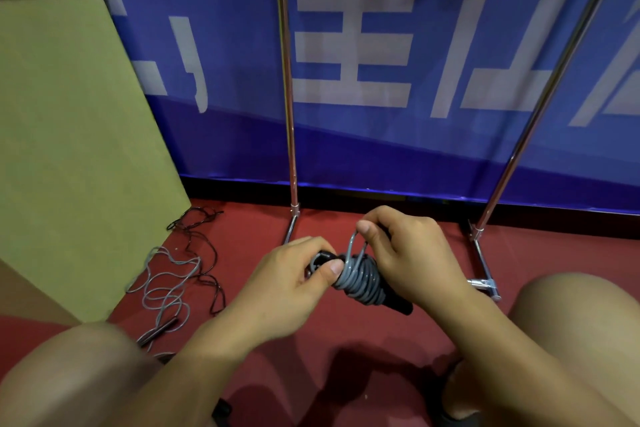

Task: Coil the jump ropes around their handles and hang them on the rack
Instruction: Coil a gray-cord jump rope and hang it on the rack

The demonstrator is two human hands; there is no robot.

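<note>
Head view looks down on the grey jump rope (360, 279), nearly all wound round its black handles (398, 305) and held low over the red floor (346, 357) in front of the rack (289, 114). His left hand (291, 284) grips the handle end; his right hand (412, 253) pinches the last loop. I'd tuck that loop under a tight turn so the coil won't spring loose. On the floor to the left I count two loose ropes: one grey rope (166, 288) and one dark rope (204, 239). The rack shows two posts.
</note>
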